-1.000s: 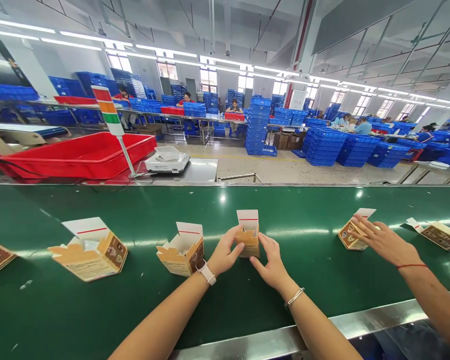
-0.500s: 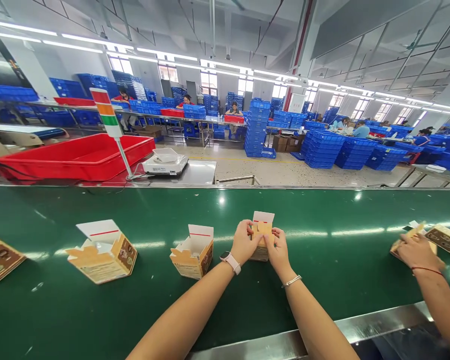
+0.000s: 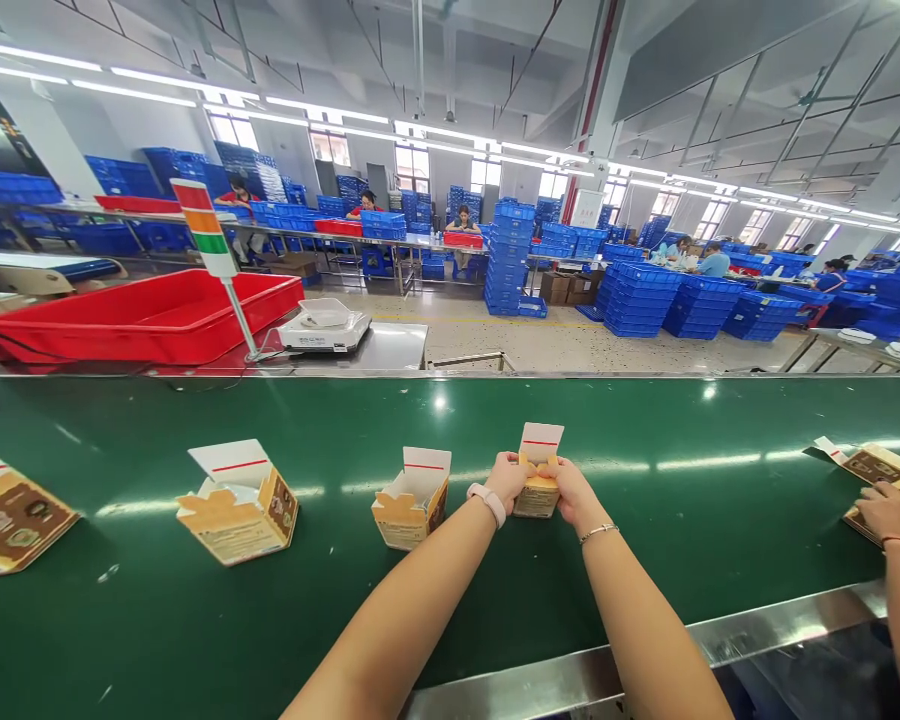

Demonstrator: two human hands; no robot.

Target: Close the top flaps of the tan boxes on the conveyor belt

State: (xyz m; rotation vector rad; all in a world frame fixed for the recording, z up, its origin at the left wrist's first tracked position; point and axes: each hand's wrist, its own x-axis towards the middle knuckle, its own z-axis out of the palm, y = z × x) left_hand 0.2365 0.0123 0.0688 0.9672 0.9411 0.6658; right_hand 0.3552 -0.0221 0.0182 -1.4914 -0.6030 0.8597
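Small carton (image 3: 538,500) between the person's two hands, upright on the green surface (image 3: 270,640), right of center and nearer the far edge than the metal rim (image 3: 645,662). The front panel is yellow-tan and carries rows of small, unreadable print. Orange-tan edges show at the top, beneath the fingers. At the back stands a white flap (image 3: 542,441) crossed by one thin red stripe.

Orientation: the base lies on the surface, the top faces upward, and the printed panel faces the person. The raised flap is on the far side, its free edge pointing up. With the hands over the sides and upper edge, the carton's long axis cannot be told.

The left hand (image 3: 507,480), with a pale watch band (image 3: 487,503) at the wrist, grips the carton's left upper side. The right hand (image 3: 572,490), above a thin bracelet (image 3: 598,533), grips the right upper side. The thumbs meet closely over the near top edge; the other fingertips are largely hidden.

To the left stand a similar open carton (image 3: 400,522), near the left wrist, and another farther off (image 3: 236,528). At far right, a co-worker's hand (image 3: 898,515) touches a brown-and-tan carton (image 3: 859,520).
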